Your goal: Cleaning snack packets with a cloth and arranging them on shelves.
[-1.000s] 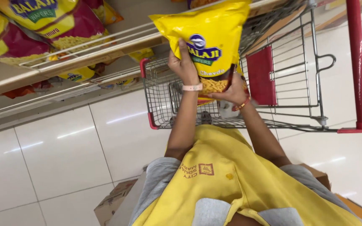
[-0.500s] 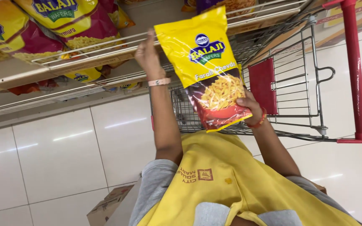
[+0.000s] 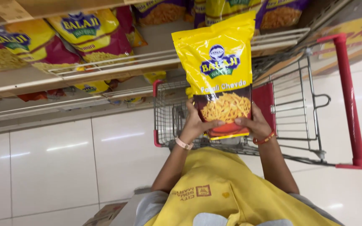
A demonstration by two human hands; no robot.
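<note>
A large yellow snack bag (image 3: 218,62) with a dark red lower panel showing fried sticks is held upright in front of me. My left hand (image 3: 195,125) grips its lower left corner, thumb across the front. My right hand (image 3: 254,125) grips its lower right corner. Both wrists carry thin bands. The bag is above a wire shopping cart (image 3: 298,104) with a red handle (image 3: 348,100).
Store shelves (image 3: 105,69) at the upper left hold several similar yellow and maroon snack bags (image 3: 84,31). More bags sit at the top middle. White glossy floor tiles (image 3: 63,167) lie at left. A cardboard box (image 3: 105,214) is near my feet.
My left hand, which was raised toward the shelf, has come back down onto the bag's lower left corner. The bag now stands more upright, held by both hands.
</note>
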